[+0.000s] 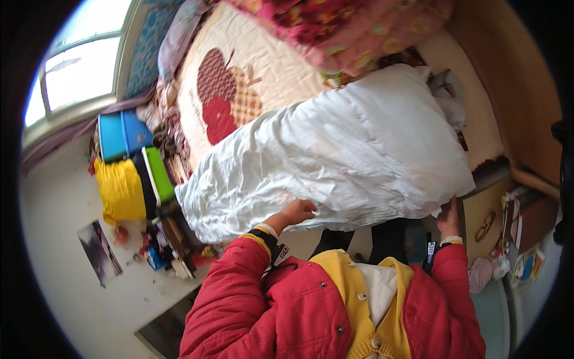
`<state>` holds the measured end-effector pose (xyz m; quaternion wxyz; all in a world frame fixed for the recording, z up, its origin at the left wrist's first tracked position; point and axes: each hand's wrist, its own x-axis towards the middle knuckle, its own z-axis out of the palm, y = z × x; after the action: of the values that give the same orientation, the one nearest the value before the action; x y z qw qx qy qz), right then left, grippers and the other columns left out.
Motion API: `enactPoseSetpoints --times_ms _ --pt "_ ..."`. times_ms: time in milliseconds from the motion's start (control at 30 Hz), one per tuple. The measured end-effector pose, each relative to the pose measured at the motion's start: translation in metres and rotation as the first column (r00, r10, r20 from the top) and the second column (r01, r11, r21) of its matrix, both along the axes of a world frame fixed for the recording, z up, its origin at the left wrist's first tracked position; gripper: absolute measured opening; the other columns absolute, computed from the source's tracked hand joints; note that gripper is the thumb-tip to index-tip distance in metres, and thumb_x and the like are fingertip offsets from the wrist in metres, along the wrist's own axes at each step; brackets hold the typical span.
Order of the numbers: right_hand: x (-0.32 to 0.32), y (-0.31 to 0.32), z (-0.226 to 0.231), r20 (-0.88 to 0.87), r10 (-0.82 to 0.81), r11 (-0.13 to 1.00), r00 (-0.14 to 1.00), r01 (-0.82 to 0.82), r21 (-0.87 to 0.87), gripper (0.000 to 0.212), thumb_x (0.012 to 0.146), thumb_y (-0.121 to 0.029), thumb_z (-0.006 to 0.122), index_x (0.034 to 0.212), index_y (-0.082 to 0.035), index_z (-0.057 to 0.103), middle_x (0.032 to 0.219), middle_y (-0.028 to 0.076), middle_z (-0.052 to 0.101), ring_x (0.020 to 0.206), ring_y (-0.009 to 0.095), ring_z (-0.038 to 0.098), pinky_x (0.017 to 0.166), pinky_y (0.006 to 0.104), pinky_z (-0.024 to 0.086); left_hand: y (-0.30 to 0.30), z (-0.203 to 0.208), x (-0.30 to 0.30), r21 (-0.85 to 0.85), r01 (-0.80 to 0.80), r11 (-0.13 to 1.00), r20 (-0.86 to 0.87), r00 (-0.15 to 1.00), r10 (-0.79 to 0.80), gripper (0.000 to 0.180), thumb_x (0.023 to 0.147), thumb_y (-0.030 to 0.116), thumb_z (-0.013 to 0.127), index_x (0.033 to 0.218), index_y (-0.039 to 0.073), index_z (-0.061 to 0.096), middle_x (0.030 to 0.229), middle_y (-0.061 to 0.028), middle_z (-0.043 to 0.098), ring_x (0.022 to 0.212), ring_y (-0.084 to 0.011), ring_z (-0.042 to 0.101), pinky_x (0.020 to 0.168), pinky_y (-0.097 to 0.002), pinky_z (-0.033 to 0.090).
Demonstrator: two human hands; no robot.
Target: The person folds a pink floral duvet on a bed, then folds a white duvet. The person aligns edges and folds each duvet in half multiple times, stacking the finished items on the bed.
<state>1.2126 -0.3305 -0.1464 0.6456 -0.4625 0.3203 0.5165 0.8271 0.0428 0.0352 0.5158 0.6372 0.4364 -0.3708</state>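
Note:
A folded pale blue-white quilt (335,155) lies in a long, wrinkled bundle across the near side of the bed. Over its near edge, left of centre, is my left hand (299,210), its fingers loosely bent and apart with nothing gripped. My right hand (447,220) is at the quilt's near right corner, the fingers closed on the fabric there. Part of that grip is hidden by the hand itself. Beneath the quilt spreads a cream bed cover (263,48) with a red and checked fruit pattern.
Pink and red patterned bedding (359,30) is piled at the far side. To the left are a yellow cloth bundle (122,188), a green box (157,173) and a blue box (125,136) near the window (84,66). Glasses (485,226) rest on a surface at right, beside books (529,218).

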Motion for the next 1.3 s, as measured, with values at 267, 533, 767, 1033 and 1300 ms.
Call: enactPoseSetpoints --times_ms 267,533,767,1033,1300 --pt "-0.002 0.024 0.046 0.020 -0.132 0.976 0.991 0.133 -0.171 0.071 0.084 -0.061 0.062 0.139 -0.019 0.047 0.142 0.004 0.047 0.128 0.028 0.044 0.102 0.0522 0.038 -0.012 0.003 -0.074 0.448 0.242 0.861 -0.212 0.964 -0.161 0.064 0.067 0.020 0.080 0.126 0.018 0.055 0.123 -0.0125 0.054 0.108 -0.0314 0.058 0.089 -0.0418 0.049" --pt "0.000 0.054 0.074 0.165 0.053 0.975 0.985 -0.016 -0.220 0.055 0.083 -0.038 0.069 0.127 -0.006 0.057 0.126 0.007 0.061 0.116 0.029 0.056 0.103 0.0473 0.041 -0.037 -0.044 -0.096 0.701 0.289 0.652 -0.099 0.945 -0.313 0.041 0.076 0.006 0.060 0.115 0.018 0.057 0.109 -0.0083 0.056 0.107 -0.0310 0.054 0.085 -0.0469 0.048" --pt "0.017 0.044 0.136 0.287 -0.098 0.994 0.953 0.108 -0.020 0.050 0.081 -0.023 0.058 0.125 0.003 0.055 0.126 0.018 0.060 0.119 0.036 0.055 0.107 0.0529 0.039 -0.065 -0.019 -0.157 0.570 0.208 0.795 0.323 0.832 -0.450 0.020 0.080 0.007 0.054 0.098 0.013 0.058 0.096 -0.0067 0.057 0.099 -0.0306 0.058 0.081 -0.0459 0.049" --pt "-0.058 0.170 0.308 0.819 0.058 0.936 0.570 -0.317 0.155 0.070 0.075 -0.012 0.060 0.140 0.001 0.039 0.134 0.015 0.050 0.122 0.033 0.051 0.108 0.0443 0.038 -0.048 -0.030 -0.241 0.380 -0.414 0.827 0.360 0.890 0.280 0.055 0.079 0.017 0.072 0.130 0.011 0.052 0.126 -0.0109 0.058 0.114 -0.0279 0.056 0.095 -0.0409 0.047" --pt "-0.360 0.323 0.356 0.800 -0.143 0.112 -0.583 -0.812 -0.572 0.070 0.061 -0.011 0.074 0.128 -0.006 0.056 0.099 0.015 0.065 0.097 0.037 0.061 0.095 0.0507 0.041 -0.013 0.008 -0.331 -0.526 -0.845 0.099 0.222 -0.024 0.975 0.053 0.094 0.054 0.050 0.135 0.020 0.047 0.120 -0.0061 0.061 0.108 -0.0214 0.059 0.084 -0.0394 0.045"
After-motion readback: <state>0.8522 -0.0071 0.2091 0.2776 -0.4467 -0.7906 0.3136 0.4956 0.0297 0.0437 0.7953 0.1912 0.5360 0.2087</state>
